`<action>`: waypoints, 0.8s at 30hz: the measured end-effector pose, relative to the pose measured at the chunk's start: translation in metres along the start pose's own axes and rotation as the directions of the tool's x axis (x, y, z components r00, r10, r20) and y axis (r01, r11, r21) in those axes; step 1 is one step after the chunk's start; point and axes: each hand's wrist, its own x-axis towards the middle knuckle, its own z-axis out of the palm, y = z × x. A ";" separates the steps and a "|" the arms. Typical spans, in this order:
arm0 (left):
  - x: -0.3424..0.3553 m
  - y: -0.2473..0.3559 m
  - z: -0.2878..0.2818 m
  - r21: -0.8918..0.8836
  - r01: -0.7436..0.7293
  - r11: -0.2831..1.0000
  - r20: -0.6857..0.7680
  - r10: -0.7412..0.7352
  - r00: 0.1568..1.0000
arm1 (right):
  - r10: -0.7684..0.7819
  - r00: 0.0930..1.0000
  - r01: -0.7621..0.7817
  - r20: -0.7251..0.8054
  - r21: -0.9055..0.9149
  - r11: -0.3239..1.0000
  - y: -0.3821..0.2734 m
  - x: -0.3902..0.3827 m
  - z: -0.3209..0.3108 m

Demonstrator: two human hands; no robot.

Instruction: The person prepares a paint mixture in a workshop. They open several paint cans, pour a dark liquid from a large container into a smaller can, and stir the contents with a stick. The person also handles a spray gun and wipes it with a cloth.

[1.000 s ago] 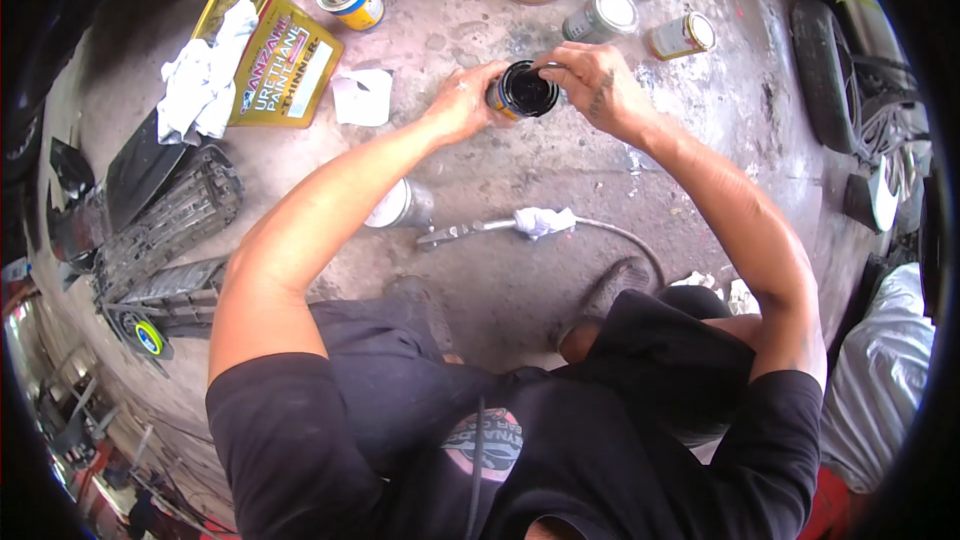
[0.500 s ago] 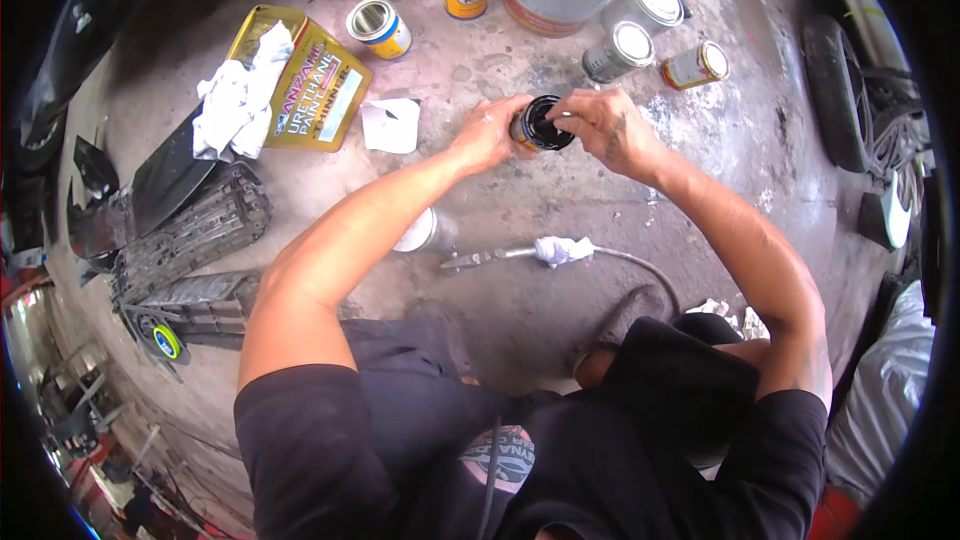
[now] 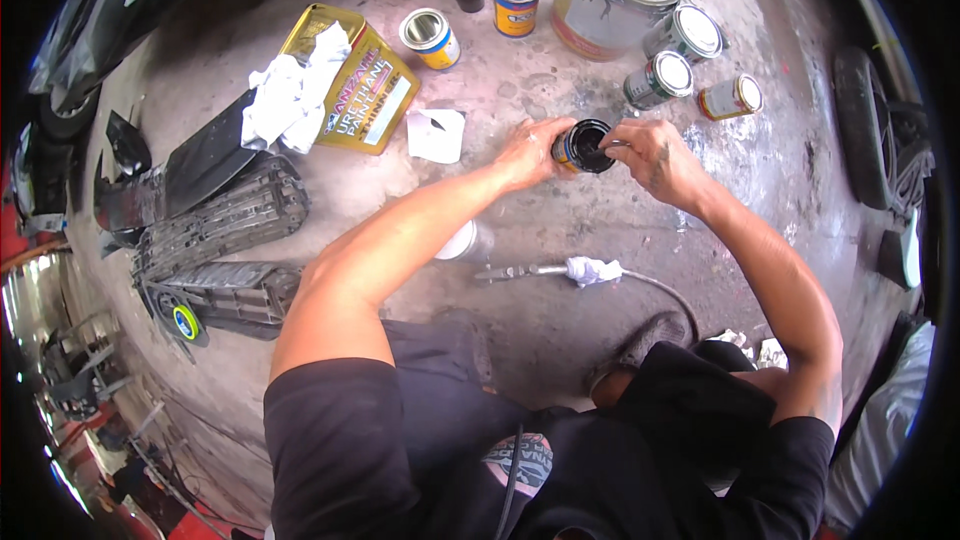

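Observation:
A small open paint can (image 3: 583, 146) with dark paint inside is tilted toward me above the floor. My left hand (image 3: 533, 152) is wrapped round its left side. At the can's right rim, my right hand (image 3: 652, 156) pinches a thin stirrer (image 3: 615, 144), whose lower end goes into the can. Most of the stirrer is hidden by the fingers and the can, so its exact kind cannot be made out. Left of my left hand, a white sheet (image 3: 436, 136) lies on the floor beside a gold rectangular thinner tin (image 3: 375, 105) with a crumpled white cloth (image 3: 297, 90) on it.
Beyond my hands stand a large paint-streaked pail (image 3: 605, 15), an open orange-labelled can (image 3: 516, 5), an open silver-topped can (image 3: 430, 38) and several lidded cans. A hose (image 3: 640, 278) wrapped with white cloth crosses the floor nearer me. Black plastic vehicle parts (image 3: 225, 215) lie left.
The whole scene has shifted right and slightly down in the picture as my head moved. Both hands stay at the can, and the stirrer now sits close to its right rim.

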 end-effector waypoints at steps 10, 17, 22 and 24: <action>0.006 -0.013 0.009 -0.128 -0.053 0.990 -0.008 0.053 0.999 | -0.036 0.998 0.041 -0.056 0.078 0.996 -0.003 0.003 0.002; 0.008 0.007 0.000 -0.166 0.112 0.980 0.124 -0.091 0.988 | 0.020 0.993 -0.018 -0.112 0.010 1.000 -0.002 -0.004 -0.004; 0.006 0.001 -0.016 0.149 -0.042 0.988 0.016 0.040 0.999 | -0.080 0.995 0.081 -0.058 0.011 0.997 0.002 0.001 0.007; 0.003 -0.001 -0.035 0.271 -0.060 0.961 -0.051 0.077 0.996 | -0.163 0.987 0.163 0.010 -0.033 0.986 0.010 0.000 0.008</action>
